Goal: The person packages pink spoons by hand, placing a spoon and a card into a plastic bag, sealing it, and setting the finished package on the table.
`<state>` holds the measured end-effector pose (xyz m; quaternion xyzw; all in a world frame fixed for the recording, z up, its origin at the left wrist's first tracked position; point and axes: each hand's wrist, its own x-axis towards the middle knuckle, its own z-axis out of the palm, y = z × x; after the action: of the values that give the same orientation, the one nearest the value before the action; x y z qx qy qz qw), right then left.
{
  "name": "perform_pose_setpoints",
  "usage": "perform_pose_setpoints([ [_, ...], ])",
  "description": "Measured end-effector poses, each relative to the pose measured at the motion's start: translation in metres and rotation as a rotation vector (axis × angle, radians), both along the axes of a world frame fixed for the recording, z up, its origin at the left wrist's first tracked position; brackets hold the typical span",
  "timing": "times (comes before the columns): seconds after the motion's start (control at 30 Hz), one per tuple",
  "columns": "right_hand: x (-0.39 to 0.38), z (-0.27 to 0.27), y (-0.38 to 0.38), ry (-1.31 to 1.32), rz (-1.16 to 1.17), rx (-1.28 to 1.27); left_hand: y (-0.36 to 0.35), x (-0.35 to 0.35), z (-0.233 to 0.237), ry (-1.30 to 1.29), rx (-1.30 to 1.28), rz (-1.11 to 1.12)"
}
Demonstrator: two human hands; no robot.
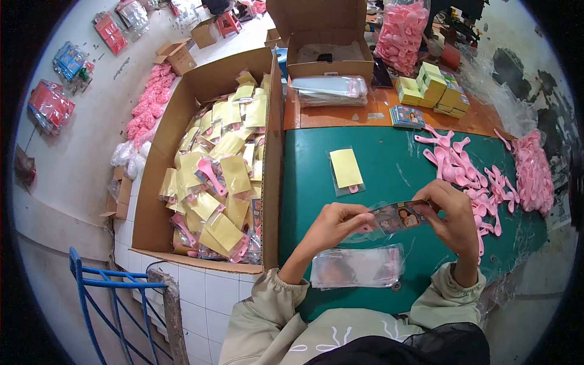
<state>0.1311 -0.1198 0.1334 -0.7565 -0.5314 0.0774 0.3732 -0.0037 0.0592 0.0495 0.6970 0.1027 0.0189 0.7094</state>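
Left hand (340, 225) has fingers pinched on the flimsy, probably slippery bag (360, 236), right hand (452, 214) pinches the stiffish card (399, 218), edges seem best tbh

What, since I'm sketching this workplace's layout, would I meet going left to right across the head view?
Red packet on the wall, large open cardboard box, left hand, printed card, right hand, bundle of pink spoons at the table's right edge.
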Motion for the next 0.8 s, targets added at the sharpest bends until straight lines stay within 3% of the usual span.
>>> perform_pose_setpoints([
  [0.17,0.002,-0.012,0.004,0.129,0.206,-0.222,-0.013,0.006,-0.015,-0.157,-0.055,-0.134],
  [0.3,-0.004,-0.024,0.007,0.052,0.264,-0.296,-0.015,0.003,0.002,-0.064,0.314,-0.113],
  [0.4,-0.001,-0.043,0.007,0.166,0.342,-0.217,-0.02,0.0,-0.009,-0.087,0.221,-0.04],
  [0.47,0.002,-0.052,0.003,0.257,0.337,-0.245,-0.014,-0.006,-0.011,-0.042,0.174,-0.123],
  [0.67,0.01,-0.075,-0.021,0.731,-0.082,-0.115,0.005,-0.031,-0.05,-0.153,-0.234,-0.186],
  [0.8,0.005,-0.075,-0.022,0.945,-0.083,-0.118,0.007,-0.036,-0.041,-0.026,-0.324,-0.058],
])
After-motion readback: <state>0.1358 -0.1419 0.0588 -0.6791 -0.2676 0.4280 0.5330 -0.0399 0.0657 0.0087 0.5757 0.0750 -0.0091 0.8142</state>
